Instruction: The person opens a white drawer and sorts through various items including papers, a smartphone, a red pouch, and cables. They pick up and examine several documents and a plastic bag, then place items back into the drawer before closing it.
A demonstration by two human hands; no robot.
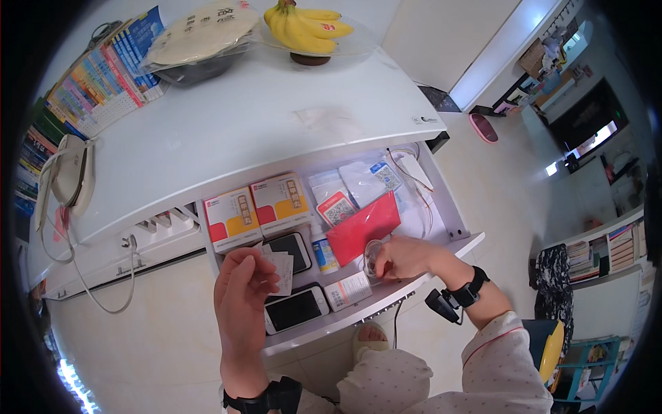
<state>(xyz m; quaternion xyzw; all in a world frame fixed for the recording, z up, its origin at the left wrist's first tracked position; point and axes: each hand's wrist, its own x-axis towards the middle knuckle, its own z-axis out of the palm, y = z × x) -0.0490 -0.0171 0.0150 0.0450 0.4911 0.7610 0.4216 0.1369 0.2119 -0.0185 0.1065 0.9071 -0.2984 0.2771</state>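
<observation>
My left hand holds small printed paper slips over the left part of an open white drawer. Inside the drawer, my right hand has its fingers at a coiled clear cable; its grip is partly hidden. Beside that coil lie a red envelope and a small white box. A white-framed phone rests near the drawer front, a second phone behind it. Between the second phone and the envelope is a white-capped bottle. Two medicine boxes stand at the back left.
On the white cabinet top are a row of books, a corded telephone, a bagged round stack and bananas. Cards with printed codes and loose wires lie at the drawer's back. A power strip is left.
</observation>
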